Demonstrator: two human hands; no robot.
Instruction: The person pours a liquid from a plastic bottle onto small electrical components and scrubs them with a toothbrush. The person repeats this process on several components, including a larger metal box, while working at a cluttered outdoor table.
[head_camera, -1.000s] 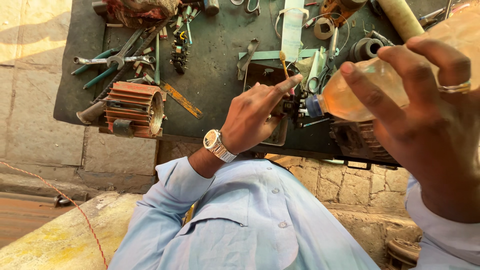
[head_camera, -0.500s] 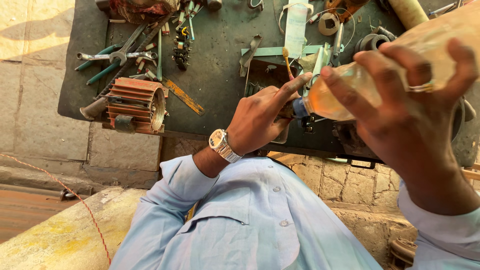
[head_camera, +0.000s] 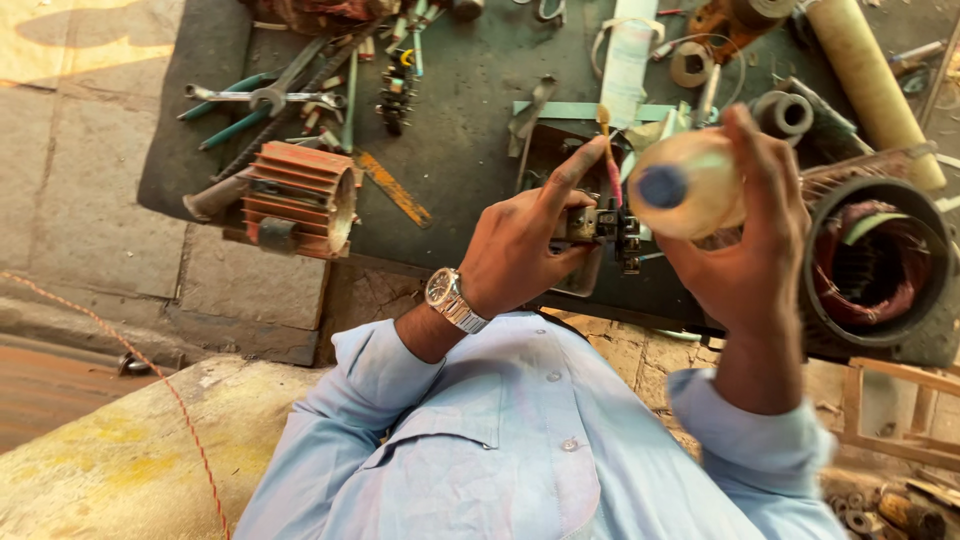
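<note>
My left hand (head_camera: 530, 240), with a metal wristwatch (head_camera: 452, 300) on the wrist, grips a small dark metal part (head_camera: 598, 228) and pinches a thin brush with a pink handle (head_camera: 607, 150) upright between the fingers. Just to its right, my right hand (head_camera: 755, 240) is wrapped around a clear plastic bottle (head_camera: 690, 185) with a blue cap, holding it tilted so that the cap end faces the camera, close to the brush and the part. Both hands are raised over the near edge of a dark workbench (head_camera: 470, 120).
An orange finned motor housing (head_camera: 298, 198) stands at the bench's left edge. Spanners and pliers (head_camera: 270, 98) lie behind it. A round motor stator with copper windings (head_camera: 872, 265) sits at the right. A cardboard tube (head_camera: 870, 80) lies at the far right.
My right hand has moved the bottle down and left, turning its capped end toward the camera. The left hand has stayed on the small part and brush. The view has shifted slightly.
</note>
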